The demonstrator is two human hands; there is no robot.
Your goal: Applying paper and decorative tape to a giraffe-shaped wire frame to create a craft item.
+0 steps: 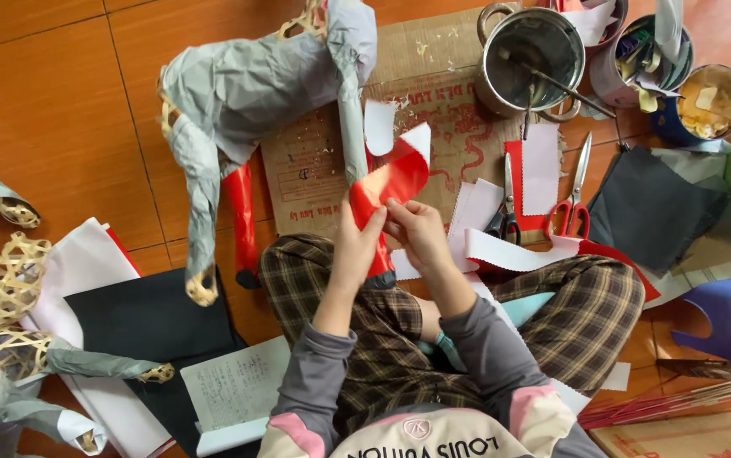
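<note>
Head view: both hands [387,233] press glossy red paper [389,182] onto grey-papered bamboo leg [351,110].

At the centre of the frame the left hand [355,246] and right hand [416,231] press a red foil sheet [391,182] around one leg [351,110] of a grey paper-covered bamboo figure [247,85] at upper centre. Another leg [241,220], left of the hands, is already red. Cardboard [433,85] lies under the figure. A steel pot [531,59] with a brush stands at upper right. Red-handled scissors [571,199] and black-handled scissors [505,212] lie right of the hands, near a black sheet [650,208].
</note>
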